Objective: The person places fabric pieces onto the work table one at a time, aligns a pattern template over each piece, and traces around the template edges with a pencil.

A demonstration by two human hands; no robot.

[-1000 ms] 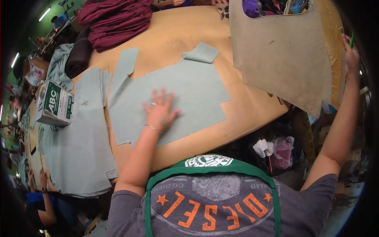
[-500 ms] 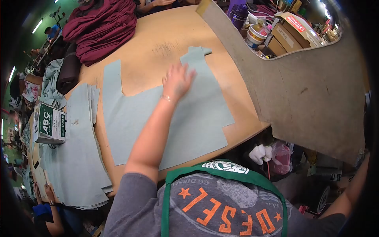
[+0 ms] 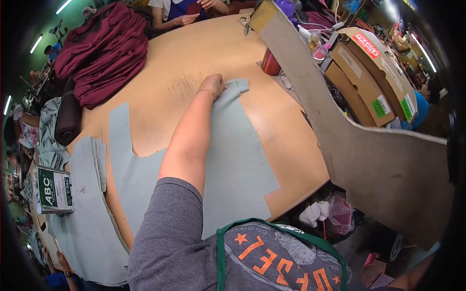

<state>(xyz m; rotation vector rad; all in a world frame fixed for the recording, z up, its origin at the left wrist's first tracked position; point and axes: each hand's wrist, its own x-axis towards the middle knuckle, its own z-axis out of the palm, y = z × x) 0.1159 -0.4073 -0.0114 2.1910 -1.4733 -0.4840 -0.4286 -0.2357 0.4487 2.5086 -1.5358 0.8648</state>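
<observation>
Near the far end of a pale grey-green fabric piece, my left hand is closed on its upper edge, and the cloth bunches beside the fingers. The fabric lies on the tan table, with a narrow strip of it reaching up at the left. A large grey-brown pattern board with a curved cut-out stands out past the table's right side. My right forearm enters at the bottom right corner; the right hand itself is out of the frame.
Stacked grey-green fabric and an ABC tin are at the left. Behind are a maroon cloth pile, a dark roll and a co-worker's hands. Scissors, a red container and cardboard boxes lie right.
My left hand has moved from flat on the fabric to its far edge and closed there. The board has swung down and right, uncovering boxes. My right hand has left the view.
</observation>
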